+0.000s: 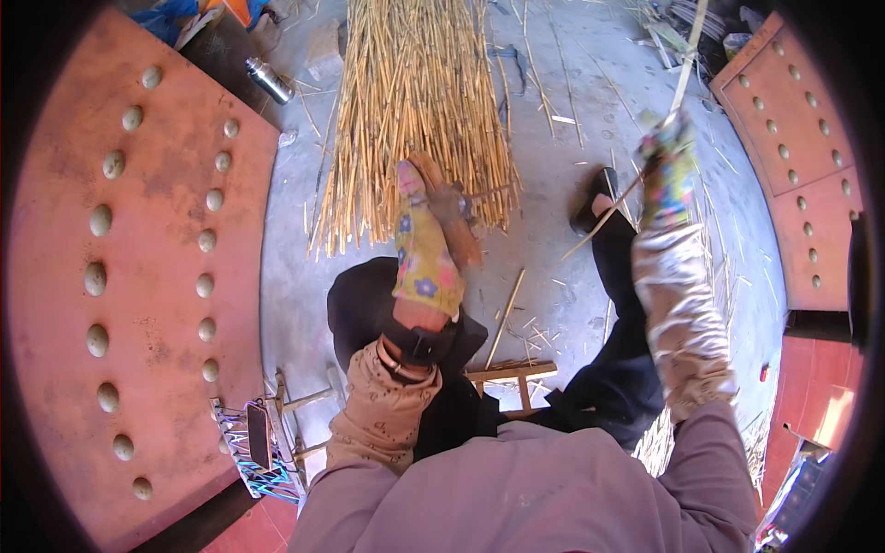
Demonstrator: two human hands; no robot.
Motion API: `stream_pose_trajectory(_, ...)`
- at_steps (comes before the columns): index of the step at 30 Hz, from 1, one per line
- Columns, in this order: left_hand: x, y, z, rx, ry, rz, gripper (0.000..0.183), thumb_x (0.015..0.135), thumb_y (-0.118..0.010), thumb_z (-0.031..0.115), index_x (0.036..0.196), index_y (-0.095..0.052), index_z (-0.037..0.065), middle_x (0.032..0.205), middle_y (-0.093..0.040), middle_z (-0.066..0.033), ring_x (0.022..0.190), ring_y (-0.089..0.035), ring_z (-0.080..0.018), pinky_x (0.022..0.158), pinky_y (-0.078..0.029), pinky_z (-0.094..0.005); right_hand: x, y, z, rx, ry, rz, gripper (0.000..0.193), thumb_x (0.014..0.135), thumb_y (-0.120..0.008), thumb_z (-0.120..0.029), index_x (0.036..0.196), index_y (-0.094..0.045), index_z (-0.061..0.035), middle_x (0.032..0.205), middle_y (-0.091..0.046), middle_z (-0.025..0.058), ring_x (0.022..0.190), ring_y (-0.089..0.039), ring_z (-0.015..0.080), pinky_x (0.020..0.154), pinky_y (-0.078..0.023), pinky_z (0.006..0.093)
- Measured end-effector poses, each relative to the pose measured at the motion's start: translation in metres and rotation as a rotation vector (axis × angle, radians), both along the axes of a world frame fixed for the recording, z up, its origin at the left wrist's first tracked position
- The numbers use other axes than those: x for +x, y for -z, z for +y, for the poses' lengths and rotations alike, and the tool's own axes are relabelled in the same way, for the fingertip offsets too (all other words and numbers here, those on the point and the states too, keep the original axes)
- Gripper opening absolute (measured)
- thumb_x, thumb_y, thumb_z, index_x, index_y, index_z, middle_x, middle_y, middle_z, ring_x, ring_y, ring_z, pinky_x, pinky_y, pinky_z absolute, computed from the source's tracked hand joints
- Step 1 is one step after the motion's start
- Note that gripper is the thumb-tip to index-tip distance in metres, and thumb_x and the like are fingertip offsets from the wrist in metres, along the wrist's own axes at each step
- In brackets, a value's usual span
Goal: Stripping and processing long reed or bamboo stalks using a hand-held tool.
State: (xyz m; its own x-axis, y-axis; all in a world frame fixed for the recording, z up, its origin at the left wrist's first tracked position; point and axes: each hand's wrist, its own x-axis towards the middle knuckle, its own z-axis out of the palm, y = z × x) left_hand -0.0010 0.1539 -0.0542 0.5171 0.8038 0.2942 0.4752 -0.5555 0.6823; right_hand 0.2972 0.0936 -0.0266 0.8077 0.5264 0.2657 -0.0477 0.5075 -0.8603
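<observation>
A large bundle of dry yellow-brown reed stalks (pixel 419 111) lies on the floor ahead of me, its cut ends towards me. Over these near ends is my left hand (pixel 419 235), in a yellow flowered glove, closed on a wooden-handled tool (pixel 458 235) with a grey metal part. The tool's exact kind cannot be made out. Out to the right, my raised right hand (pixel 667 170), in a similar glove, is smeared by motion. It is closed around a long pale reed stalk (pixel 687 74) that runs up out of view; a thinner piece slants down from near it.
Two reddish door panels with round studs stand left (pixel 157 304) and right (pixel 784 138). A metal flask (pixel 269 81) lies at the upper left. Loose stalks and chips litter the grey floor (pixel 304 221). A wooden stool (pixel 512 373) is beside my legs; a metal rack (pixel 267 442) is lower left.
</observation>
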Motion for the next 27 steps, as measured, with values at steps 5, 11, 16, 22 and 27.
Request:
stream_pose_trajectory(5, 0.018, -0.008, -0.013, 0.22, -0.006, 0.098, 0.07, 0.068, -0.053, -0.002, 0.126, -0.017, 0.005, 0.088, -0.05, -0.0114, 0.076, -0.05, -0.0225, 0.065, -0.043, -0.0276, 0.046, -0.021, -0.032, -0.185, 0.308, -0.026, 0.031, 0.078, -0.043, 0.004, 0.106, -0.05, -0.0064, 0.079, -0.059, 0.0077, 0.047, -0.039, 0.0046, 0.044, -0.033, 0.0149)
stream_pose_trajectory(11, 0.023, -0.048, -0.021, -0.669, 0.049, -0.438, 0.065, 0.073, -0.052, 0.003, 0.127, -0.017, 0.012, 0.082, -0.046, -0.0036, 0.064, -0.046, -0.0106, 0.052, -0.04, -0.0217, 0.16, 0.071, -0.084, -0.372, 0.527, -0.332, 0.047, 0.069, -0.035, 0.009, 0.112, -0.046, -0.0026, 0.077, -0.06, 0.011, 0.053, -0.042, 0.0054, 0.049, -0.032, 0.0164)
stream_pose_trajectory(16, 0.034, -0.071, -0.014, -1.338, -0.43, -0.935, 0.043, 0.076, -0.045, 0.054, 0.079, -0.048, 0.011, 0.06, -0.044, 0.0005, 0.047, -0.042, -0.0104, 0.043, -0.036, -0.0226, 0.331, 0.082, -0.229, -0.988, 0.985, -0.713, 0.035, 0.073, -0.043, -0.009, 0.108, -0.049, -0.0043, 0.082, -0.059, 0.0067, 0.067, -0.055, 0.015, 0.065, -0.041, 0.0217)
stream_pose_trajectory(22, 0.014, -0.067, 0.002, -1.41, -0.206, -0.988, 0.045, 0.078, -0.04, 0.053, 0.082, -0.045, 0.009, 0.062, -0.043, -0.0013, 0.045, -0.041, -0.011, 0.043, -0.038, -0.0237, 0.348, 0.107, -0.27, -1.215, 0.954, -0.653, 0.031, 0.078, -0.039, -0.016, 0.105, -0.049, -0.0036, 0.088, -0.056, 0.0102, 0.071, -0.054, 0.0224, 0.067, -0.043, 0.029)
stream_pose_trajectory(27, 0.017, -0.061, 0.004, -1.441, -0.159, -0.997, 0.05, 0.077, -0.037, 0.057, 0.081, -0.046, 0.007, 0.059, -0.043, -0.0026, 0.045, -0.044, -0.0128, 0.039, -0.04, -0.0252, 0.261, 0.239, -0.145, -1.052, 0.229, -0.318, 0.033, 0.079, -0.037, -0.02, 0.105, -0.049, -0.0025, 0.091, -0.056, 0.0123, 0.076, -0.054, 0.0259, 0.07, -0.043, 0.0339)
